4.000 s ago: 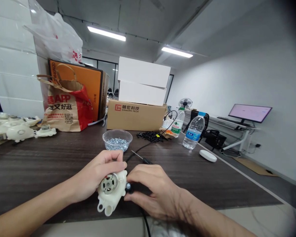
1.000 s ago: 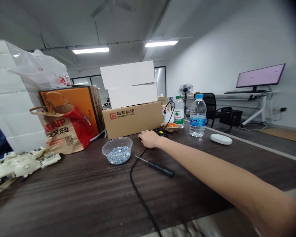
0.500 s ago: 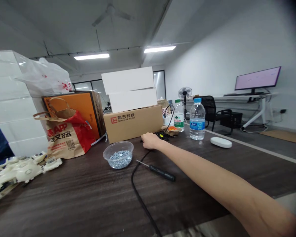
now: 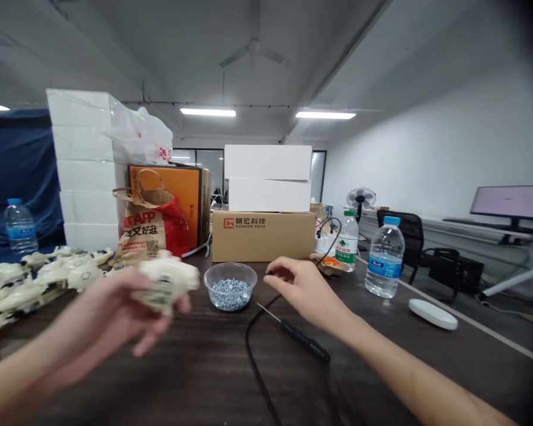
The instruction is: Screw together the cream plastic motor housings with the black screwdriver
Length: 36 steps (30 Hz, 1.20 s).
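My left hand [image 4: 111,307], smeared by motion, grips a cream-white plastic part [image 4: 171,281] over the table. My right hand [image 4: 304,290] is in a pinch right of the bowl, with a small dark piece [image 4: 269,273] at its fingertips; its kind is too small to make out. Between the hands stands a clear plastic bowl [image 4: 209,285] holding many small silvery screws [image 4: 231,293]. A screwdriver with a black handle [image 4: 305,342] lies in front of my right hand, its tip toward the bowl. Beside it a black cable [image 4: 251,349] curves along the tabletop.
More cream-white parts [image 4: 53,272] lie in a heap at left, by a paper bag [image 4: 135,236]. Behind the bowl, a cardboard box [image 4: 266,242] bears white boxes [image 4: 269,168]. Two water bottles [image 4: 384,260] [image 4: 347,239] and a white oval object [image 4: 433,313] are at right.
My left hand has come into view with the cream-white part. My right hand has drawn back from beside the cardboard box with a dark piece in its fingers. The view has turned left.
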{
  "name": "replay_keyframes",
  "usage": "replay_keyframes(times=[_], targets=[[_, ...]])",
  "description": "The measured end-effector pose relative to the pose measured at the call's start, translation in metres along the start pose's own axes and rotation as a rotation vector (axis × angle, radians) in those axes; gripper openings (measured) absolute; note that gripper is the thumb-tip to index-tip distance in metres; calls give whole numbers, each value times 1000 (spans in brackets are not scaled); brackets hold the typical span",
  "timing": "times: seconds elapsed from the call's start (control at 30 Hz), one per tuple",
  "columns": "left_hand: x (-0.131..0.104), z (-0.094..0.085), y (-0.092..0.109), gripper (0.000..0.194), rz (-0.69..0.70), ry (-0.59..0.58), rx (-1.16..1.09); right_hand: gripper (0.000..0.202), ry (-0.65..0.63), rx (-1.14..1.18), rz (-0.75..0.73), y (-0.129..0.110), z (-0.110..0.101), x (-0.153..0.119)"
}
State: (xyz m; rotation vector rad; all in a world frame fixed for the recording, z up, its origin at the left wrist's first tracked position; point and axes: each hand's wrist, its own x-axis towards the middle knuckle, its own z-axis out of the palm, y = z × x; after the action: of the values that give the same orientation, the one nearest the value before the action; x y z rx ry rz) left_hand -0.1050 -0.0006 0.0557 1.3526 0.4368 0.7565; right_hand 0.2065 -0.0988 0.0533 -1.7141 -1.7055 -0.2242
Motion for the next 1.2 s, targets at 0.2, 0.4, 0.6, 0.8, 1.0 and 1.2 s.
replay_keyframes(times=[0.2,0.4,0.6,0.8,1.0,1.2], targets=[[67,73,-62,39,-245,-341,-101,5,28,327,26,-14,10,-38],[64,70,-94,47,-325,-381,-135,8,-40,550,76,-13,13,-44],[52,67,-86,44,-279,-404,-28,18,-105,789,164,-17,19,-45],[46,67,-77,36,-183,-359,14,17,-96,757,162,-22,20,-48],[43,65,-77,33,-186,-422,-14,11,-124,730,122,-26,21,-52],[43,69,-77,47,-206,-384,62,10,-87,683,73,-30,23,-55]])
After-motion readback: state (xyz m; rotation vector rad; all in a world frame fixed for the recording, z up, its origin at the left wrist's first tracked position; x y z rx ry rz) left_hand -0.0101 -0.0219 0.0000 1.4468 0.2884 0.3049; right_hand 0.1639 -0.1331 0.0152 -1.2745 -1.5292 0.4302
